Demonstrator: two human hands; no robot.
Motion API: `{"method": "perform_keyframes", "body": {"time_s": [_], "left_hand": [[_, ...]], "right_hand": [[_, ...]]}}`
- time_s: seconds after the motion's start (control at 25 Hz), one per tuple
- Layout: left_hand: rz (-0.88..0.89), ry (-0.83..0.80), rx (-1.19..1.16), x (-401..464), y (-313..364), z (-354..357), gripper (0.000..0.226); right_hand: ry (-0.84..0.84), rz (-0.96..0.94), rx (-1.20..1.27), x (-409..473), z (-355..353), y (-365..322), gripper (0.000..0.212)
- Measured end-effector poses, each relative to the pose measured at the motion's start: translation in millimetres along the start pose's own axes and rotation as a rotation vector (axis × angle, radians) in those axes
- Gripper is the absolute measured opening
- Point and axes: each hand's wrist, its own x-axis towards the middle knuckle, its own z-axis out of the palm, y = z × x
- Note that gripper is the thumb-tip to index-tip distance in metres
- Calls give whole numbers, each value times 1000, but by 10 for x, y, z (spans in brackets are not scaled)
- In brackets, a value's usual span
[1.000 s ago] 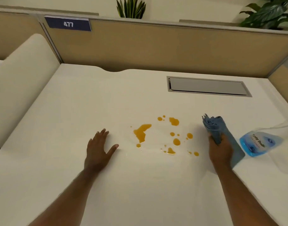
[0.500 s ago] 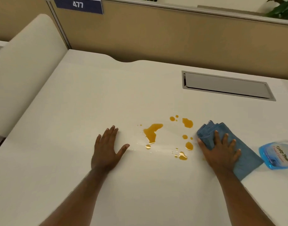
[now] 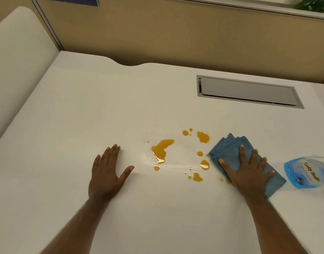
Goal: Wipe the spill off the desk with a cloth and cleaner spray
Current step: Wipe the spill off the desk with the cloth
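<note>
Spill (image 3: 162, 150) of orange liquid lay scattered across the white desk (image 3: 102, 107) at the centre of the frame, the largest puddle left of centre and smaller blots and beads trailing to the right as far as the cloth. A metal cable hatch (image 3: 249, 91) sat closed in the desk at upper right, well apart from the liquid.

The right hand (image 3: 249, 173), fingers spread flat, pressed the folded blue microfibre cloth (image 3: 229, 149) onto the desk at right of centre; the cloth's left edge touched or nearly touched the nearest droplets. The left hand (image 3: 108, 171) lay flat and splayed at lower left of centre, holding nothing, just beside the fine clear beads at the puddle's left.

The cleaner spray bottle (image 3: 304, 173), with blue fluid, lay on its side at the right edge, near the cloth.

Nothing looked wiped yet. A fast sweep leftward would likely push the puddle ahead of the cloth and smear it toward the braced left hand. With the fold so thick, liquid could squeeze out at its edges rather than soak in. The tipped bottle might leak, though its nozzle was out of view.
</note>
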Motion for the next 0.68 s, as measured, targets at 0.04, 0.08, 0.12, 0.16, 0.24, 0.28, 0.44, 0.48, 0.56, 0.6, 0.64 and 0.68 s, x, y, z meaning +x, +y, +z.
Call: {"method": "perform_keyframes", "body": {"time_s": [0.04, 0.08, 0.12, 0.16, 0.24, 0.28, 0.44, 0.48, 0.56, 0.6, 0.64, 0.68], "left_hand": [[-3, -3, 2, 0, 2, -1, 90], [-5, -5, 6, 1, 2, -3, 90], [-4, -8, 12, 3, 0, -6, 90], [-4, -10, 17, 4, -2, -6, 89], [-4, -13, 26, 3, -6, -5, 87], [-3, -11, 28, 2, -5, -4, 86], [-1, -9, 25, -3, 1, 0, 84], [-3, -10, 24, -2, 1, -1, 84], [-5, -13, 29, 6, -3, 7, 83], [-5, -16, 31, 9, -5, 7, 83], [-6, -20, 32, 10, -6, 7, 82], [-8, -24, 33, 11, -8, 6, 82]], "right_hand": [[-14, -42, -9, 17, 1, 66, 97], [-25, -95, -13, 50, -14, 153, 96], [-33, -163, -17, 95, -44, 255, 95], [-46, -248, -19, 134, -78, 359, 94], [-79, -436, -9, 190, -121, 523, 93], [-88, -501, -9, 201, -123, 560, 91], [-45, -473, -3, 194, -62, 467, 84], [-32, -447, 3, 187, -44, 433, 82], [-23, -398, 7, 185, -19, 345, 81], [-16, -363, 8, 182, -12, 276, 80], [-6, -323, 13, 175, -4, 186, 80], [6, -284, 25, 167, 4, 75, 80]]}}
